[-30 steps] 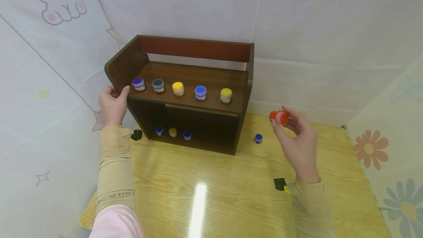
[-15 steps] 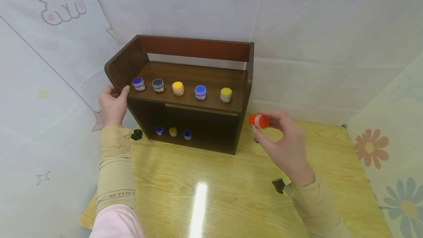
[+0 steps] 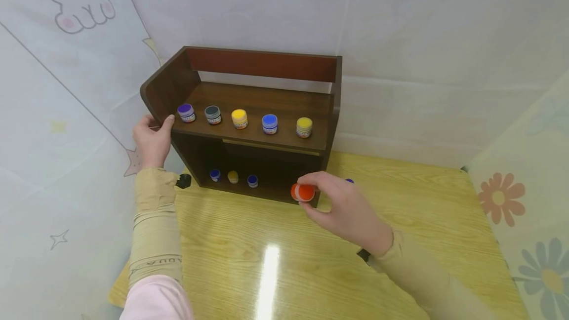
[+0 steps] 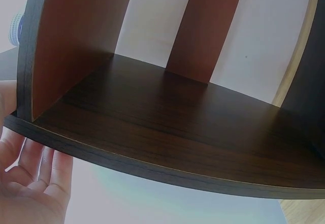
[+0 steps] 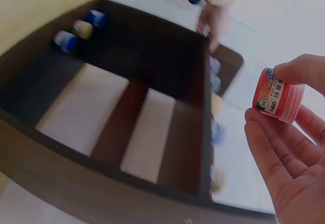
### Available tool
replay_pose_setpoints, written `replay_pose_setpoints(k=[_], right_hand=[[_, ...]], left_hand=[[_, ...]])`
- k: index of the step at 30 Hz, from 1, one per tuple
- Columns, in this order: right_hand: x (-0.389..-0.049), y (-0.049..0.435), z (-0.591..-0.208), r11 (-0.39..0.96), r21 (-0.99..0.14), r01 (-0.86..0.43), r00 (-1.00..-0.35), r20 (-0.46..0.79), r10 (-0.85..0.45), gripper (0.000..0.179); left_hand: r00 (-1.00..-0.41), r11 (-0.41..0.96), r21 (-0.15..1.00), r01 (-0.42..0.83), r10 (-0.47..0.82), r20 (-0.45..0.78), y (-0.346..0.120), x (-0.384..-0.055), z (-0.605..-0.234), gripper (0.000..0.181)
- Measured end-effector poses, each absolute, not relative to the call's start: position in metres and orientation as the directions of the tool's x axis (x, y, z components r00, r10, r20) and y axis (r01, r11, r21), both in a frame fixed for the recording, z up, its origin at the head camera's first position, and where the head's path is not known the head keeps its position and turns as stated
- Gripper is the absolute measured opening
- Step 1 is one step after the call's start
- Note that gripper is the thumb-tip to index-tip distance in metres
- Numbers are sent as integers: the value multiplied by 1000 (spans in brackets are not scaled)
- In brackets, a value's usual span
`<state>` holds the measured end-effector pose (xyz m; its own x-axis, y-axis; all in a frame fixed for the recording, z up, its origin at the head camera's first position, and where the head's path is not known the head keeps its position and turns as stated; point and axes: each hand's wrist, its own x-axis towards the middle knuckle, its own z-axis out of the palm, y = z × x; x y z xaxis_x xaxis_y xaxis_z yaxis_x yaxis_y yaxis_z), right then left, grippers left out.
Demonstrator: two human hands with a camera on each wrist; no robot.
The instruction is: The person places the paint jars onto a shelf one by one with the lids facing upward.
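Note:
A small red paint jar [image 5: 274, 95] is pinched between the thumb and fingers of my right hand [image 3: 344, 206]. In the head view it overlaps the lower front right of a dark brown two-level shelf [image 3: 262, 98], lid toward the camera. My left hand [image 3: 153, 140] grips the shelf's left side panel, thumb at the upper board's edge and fingers around the outside in the left wrist view. Along the upper board stand a purple jar [image 3: 186, 113], a dark grey jar [image 3: 213, 115], an orange-yellow jar [image 3: 239, 119], a blue jar [image 3: 269, 124] and a yellow jar [image 3: 304, 127].
On the lower board, toward the left, are a blue jar [image 3: 215, 175], a yellow jar [image 3: 233, 177] and another blue jar [image 3: 252, 181]. One more blue jar [image 3: 350, 180] on the wooden table [image 3: 222, 251] is mostly hidden behind my right hand. A white sheet [image 3: 422, 63] hangs behind.
My right hand has carried the red paint jar leftward and down, from right of the shelf to the front of its lower opening. My left hand stays on the side panel.

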<state>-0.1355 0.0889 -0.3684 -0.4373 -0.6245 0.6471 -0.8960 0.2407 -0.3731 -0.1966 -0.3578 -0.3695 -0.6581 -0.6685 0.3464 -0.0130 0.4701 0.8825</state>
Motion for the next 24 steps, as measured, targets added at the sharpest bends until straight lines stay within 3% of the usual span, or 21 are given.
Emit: replay_pose_setpoints(k=[9,24], right_hand=[[-145,61,-393,236,-312,-921,-383,603,-700,39],[-177,28,-448,345,-273,-898,-439,562,-701,35]], left_hand=[[-656,471,882,-2,-667,354,-356,-197,-369,33],[-658,477,879,-26,-670,344,-359,-197,-370,36]])
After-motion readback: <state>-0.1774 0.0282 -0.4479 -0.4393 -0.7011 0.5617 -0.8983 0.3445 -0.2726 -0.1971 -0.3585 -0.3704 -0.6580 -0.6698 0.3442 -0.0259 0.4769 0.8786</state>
